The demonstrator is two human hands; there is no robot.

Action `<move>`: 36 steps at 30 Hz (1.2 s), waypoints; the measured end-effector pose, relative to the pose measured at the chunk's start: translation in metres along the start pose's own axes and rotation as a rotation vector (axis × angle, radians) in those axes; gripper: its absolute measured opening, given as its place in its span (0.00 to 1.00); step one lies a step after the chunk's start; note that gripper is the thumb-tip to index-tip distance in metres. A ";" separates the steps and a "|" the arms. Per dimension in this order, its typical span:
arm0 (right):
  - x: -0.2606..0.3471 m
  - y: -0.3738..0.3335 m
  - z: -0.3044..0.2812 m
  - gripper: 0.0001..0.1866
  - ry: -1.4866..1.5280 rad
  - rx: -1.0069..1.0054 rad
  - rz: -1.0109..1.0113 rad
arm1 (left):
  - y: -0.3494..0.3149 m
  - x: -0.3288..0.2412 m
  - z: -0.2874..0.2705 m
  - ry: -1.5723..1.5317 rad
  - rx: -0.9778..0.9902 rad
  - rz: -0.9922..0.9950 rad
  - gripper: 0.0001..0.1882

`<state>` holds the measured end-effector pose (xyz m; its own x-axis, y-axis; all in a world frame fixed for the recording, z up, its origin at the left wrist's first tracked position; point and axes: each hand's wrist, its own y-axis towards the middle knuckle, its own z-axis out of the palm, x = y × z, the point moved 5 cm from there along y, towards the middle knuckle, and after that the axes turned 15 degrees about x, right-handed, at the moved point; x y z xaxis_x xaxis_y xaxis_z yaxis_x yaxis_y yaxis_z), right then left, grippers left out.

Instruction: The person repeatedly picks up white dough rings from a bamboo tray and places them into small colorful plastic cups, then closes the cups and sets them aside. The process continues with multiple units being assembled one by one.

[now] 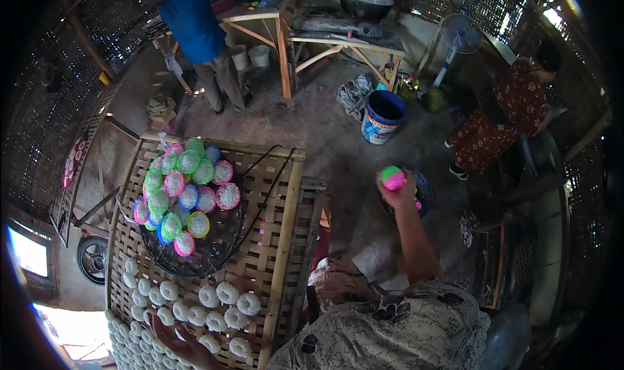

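Right hand (404, 189) was closed around green-and-pink cups (392, 176), above a dark basin (426, 193). Left hand (184, 348), fingers spread, seemingly empty, was over white rings (208, 296) on a woven rack (276, 230). Filled coloured cups (188, 161) sat heaped in a dark basket (238, 230) there.

The round piece (392, 177) I hold at three o'clock is bright green above hot pink. Toward nine, my cups (188, 197) mix green, pink, blue and yellow around white. My rings (197, 315), between seven and eight, are off-white; the panel (263, 235) beneath is a tan criss-cross weave. At five, my clothing (390, 334) is greyish beige with dark leaf shapes; at two, the bucket (382, 118) is mostly blue.
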<state>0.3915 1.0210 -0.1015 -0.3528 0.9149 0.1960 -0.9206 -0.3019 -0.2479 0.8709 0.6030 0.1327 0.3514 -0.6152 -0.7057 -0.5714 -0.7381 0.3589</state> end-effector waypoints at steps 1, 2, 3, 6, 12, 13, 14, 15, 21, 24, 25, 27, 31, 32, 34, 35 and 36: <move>0.033 0.002 -0.041 0.24 0.016 -0.177 -0.099 | 0.006 0.000 0.001 -0.025 -0.006 -0.006 0.28; 0.062 0.000 -0.070 0.26 0.025 -0.347 -0.193 | 0.010 -0.001 0.001 -0.052 -0.022 -0.016 0.28; 0.090 -0.001 -0.084 0.27 -0.007 -0.398 -0.231 | 0.016 -0.005 0.004 -0.037 -0.023 0.014 0.28; 0.174 0.000 -0.118 0.33 -0.454 -0.682 -0.266 | 0.030 -0.008 0.009 0.033 0.028 -0.002 0.25; 0.185 0.051 -0.025 0.19 -1.009 -0.367 -0.276 | 0.009 0.000 -0.002 0.018 -0.019 0.034 0.14; 0.154 0.062 0.015 0.16 -1.084 -0.194 -0.248 | -0.001 0.006 -0.002 0.028 -0.032 0.011 0.13; 0.116 0.066 0.061 0.13 -1.141 -0.011 -0.224 | -0.007 0.006 -0.007 0.038 -0.050 -0.007 0.12; 0.079 0.066 0.099 0.11 -1.225 0.107 -0.185 | -0.005 -0.004 -0.004 -0.002 -0.084 -0.081 0.10; -0.186 0.016 0.275 0.09 -1.592 0.919 0.105 | -0.017 -0.026 -0.015 -0.050 -0.188 -0.116 0.07; -0.301 -0.012 0.315 0.15 -1.661 1.322 0.121 | -0.037 -0.027 -0.024 -0.043 -0.221 -0.130 0.07; -0.333 -0.017 0.324 0.18 -1.674 1.449 0.125 | -0.046 -0.028 -0.027 -0.029 -0.238 -0.147 0.07; -0.384 -0.028 0.343 0.24 -1.803 1.757 -0.193 | -0.060 -0.034 -0.038 -0.007 -0.246 -0.203 0.07; -0.453 -0.026 0.351 0.39 -2.384 2.006 -0.170 | -0.100 -0.027 -0.059 0.045 -0.342 -0.271 0.06; -0.462 -0.029 0.354 0.40 -2.480 2.016 -0.076 | -0.110 -0.025 -0.064 0.062 -0.373 -0.291 0.06; -0.472 -0.034 0.359 0.43 -2.679 2.028 0.112 | -0.128 -0.023 -0.073 0.097 -0.429 -0.335 0.05; -0.475 -0.031 0.358 0.44 -2.674 2.085 0.092 | -0.137 -0.020 -0.077 0.100 -0.448 -0.353 0.05; -0.478 -0.023 0.356 0.44 -2.643 2.067 0.306 | -0.144 -0.018 -0.080 0.104 -0.466 -0.371 0.05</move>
<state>0.5216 0.4952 0.1484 0.9863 0.0997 0.1317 0.1534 -0.8483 -0.5067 1.0062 0.6978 0.1428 0.5490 -0.3002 -0.7801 -0.0198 -0.9377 0.3469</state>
